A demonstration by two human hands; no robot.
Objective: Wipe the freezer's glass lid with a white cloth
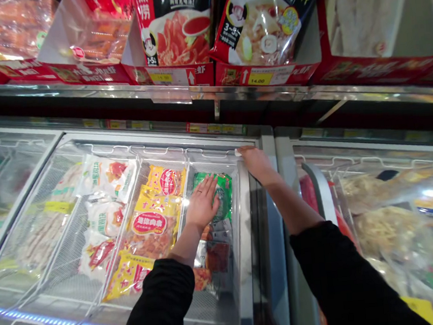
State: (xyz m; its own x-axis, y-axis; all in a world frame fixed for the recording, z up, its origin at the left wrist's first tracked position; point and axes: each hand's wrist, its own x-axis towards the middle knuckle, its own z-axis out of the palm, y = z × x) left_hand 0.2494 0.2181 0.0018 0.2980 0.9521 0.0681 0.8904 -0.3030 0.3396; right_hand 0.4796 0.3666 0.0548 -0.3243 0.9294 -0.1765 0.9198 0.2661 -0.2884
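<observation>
My left hand (204,202) is flat with its fingers stretched out, above a green bag (224,195) in the freezer's right-hand wire basket. Whether it rests on a glass lid or on the bag itself is hard to tell. Farther right, my right hand (255,164) is closed at the back corner of the freezer frame (248,220). A small white wad (237,152), like a cloth or tissue, shows at its fingertips. Below the green bag lie dark and clear packs (216,257). Yellow food bags (149,222) fill the neighbouring basket section.
White bags (105,178) and long pale packs (45,230) lie farther left. A second freezer with a curved grey handle (321,193) and bagged goods (383,228) stands at right. Above runs a shelf edge (171,92) with hotpot seasoning packets (176,28) in red boxes.
</observation>
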